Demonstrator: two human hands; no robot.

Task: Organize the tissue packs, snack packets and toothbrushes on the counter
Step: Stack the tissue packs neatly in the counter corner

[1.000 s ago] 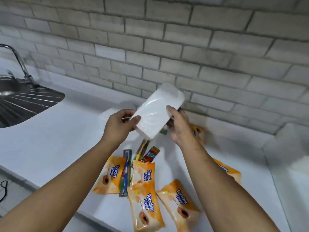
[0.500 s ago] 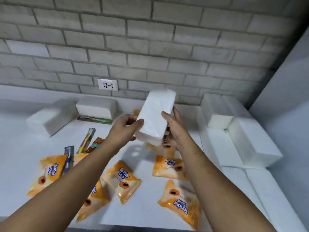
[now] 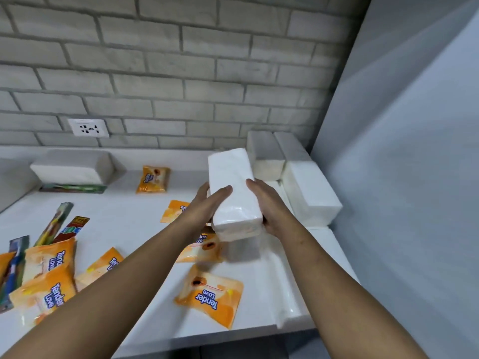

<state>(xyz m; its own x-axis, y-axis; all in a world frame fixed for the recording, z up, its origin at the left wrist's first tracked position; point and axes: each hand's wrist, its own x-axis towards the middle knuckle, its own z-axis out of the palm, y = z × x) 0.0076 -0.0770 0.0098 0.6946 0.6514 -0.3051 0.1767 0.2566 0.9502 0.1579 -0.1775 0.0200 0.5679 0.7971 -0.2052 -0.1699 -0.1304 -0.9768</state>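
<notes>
Tissue-sorting step, likely: left hand (image 3: 204,207) and right hand (image 3: 270,207) clasp a white plastic-wrapped tissue pack (image 3: 232,187) from either side, airborne at frame centre, tilted, above orange foil snack packets (image 3: 210,294). Next move probably calls for squaring it up against the white stacked tissue packs (image 3: 309,193) at right centre, whose edges blur together. Wrapper glossy, creased at near end.

White tissue pack (image 3: 234,193), orange snack pkts (image 3: 210,297), grey brick wall (image 3: 181,73).
</notes>
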